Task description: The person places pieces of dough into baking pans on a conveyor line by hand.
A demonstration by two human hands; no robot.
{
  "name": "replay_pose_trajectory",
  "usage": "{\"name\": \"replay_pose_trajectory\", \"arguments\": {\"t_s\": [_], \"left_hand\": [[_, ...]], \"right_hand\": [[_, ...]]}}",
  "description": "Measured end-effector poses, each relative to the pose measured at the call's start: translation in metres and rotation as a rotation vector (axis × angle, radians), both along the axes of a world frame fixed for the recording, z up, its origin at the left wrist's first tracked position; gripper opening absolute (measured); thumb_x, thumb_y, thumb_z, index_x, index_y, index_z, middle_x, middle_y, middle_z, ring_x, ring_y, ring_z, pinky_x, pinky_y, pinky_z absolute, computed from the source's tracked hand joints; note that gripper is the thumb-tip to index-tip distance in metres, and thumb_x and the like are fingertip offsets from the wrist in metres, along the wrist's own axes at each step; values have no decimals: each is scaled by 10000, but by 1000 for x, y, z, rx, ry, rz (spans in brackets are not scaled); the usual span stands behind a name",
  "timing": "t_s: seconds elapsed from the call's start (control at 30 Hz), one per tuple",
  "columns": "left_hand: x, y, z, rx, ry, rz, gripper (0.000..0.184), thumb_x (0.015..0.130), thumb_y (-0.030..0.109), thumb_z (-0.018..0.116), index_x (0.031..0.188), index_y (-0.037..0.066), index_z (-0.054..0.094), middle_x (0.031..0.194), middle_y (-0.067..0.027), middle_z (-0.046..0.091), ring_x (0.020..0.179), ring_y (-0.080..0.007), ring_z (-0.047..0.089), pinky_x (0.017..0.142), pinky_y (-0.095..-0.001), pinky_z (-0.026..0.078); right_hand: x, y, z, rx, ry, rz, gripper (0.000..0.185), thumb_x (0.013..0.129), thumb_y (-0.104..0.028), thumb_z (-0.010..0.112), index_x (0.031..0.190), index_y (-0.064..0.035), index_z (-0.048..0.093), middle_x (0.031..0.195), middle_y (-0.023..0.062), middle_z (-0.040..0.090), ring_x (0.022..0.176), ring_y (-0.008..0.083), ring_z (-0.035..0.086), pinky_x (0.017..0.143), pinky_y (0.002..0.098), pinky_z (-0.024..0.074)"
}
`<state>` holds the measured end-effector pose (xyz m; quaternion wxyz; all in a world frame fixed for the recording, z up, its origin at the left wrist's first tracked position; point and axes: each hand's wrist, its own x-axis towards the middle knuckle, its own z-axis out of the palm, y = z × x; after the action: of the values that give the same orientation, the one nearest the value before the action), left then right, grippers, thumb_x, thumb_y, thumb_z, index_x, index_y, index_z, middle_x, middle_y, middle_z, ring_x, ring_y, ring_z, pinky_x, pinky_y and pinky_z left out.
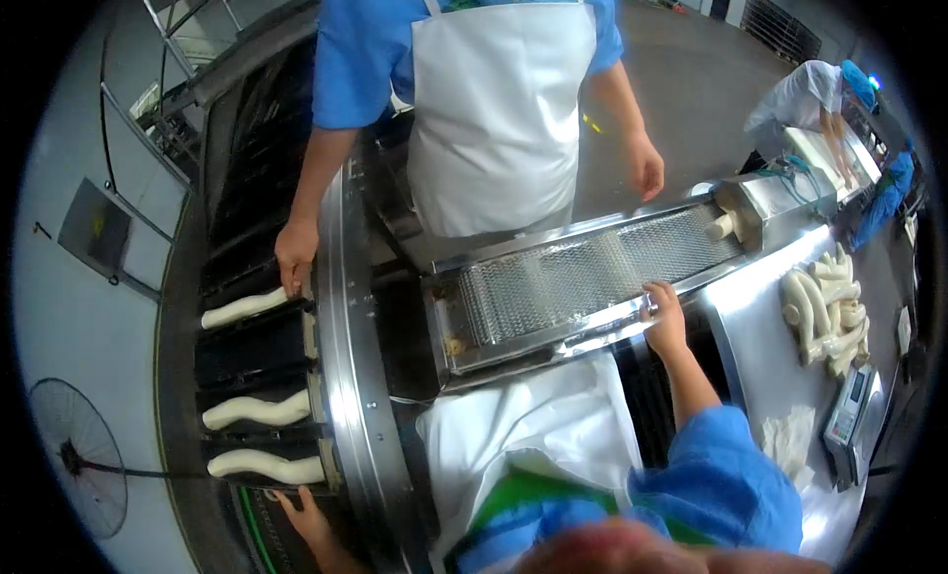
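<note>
My left hand is at the lower left with its fingers apart, beside the near end of a long, pale, curved piece lying in a black tray slot. It holds nothing that I can see. A second pale piece lies in a slot beyond it. My right hand reaches forward to the near side rail of a metal mesh conveyor, fingers loosely bent and apart, nothing visible in them. At the conveyor's right end sits a short pale piece.
Opposite me stands a co-worker in a white apron, one hand on another pale piece. A steel table at right bears a pile of pale pieces and a scale. Another person works farther back.
</note>
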<state>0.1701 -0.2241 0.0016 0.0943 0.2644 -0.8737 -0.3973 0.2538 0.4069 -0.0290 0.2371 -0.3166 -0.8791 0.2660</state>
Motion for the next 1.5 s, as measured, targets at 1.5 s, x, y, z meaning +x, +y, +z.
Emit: {"name": "replay_pose_trajectory", "arguments": {"t_s": [1.5], "left_hand": [[46,-36,-25,59,-95,-129,822,885,444,585,1459,25,175,1478,-212,242,1363,-345,237,1104,-429,212]], "right_hand": [[28,0,-35,236,-141,13,605,664,-41,694,1235,-169,538,1411,109,377,1327,352,311,1057,430,345]]}}
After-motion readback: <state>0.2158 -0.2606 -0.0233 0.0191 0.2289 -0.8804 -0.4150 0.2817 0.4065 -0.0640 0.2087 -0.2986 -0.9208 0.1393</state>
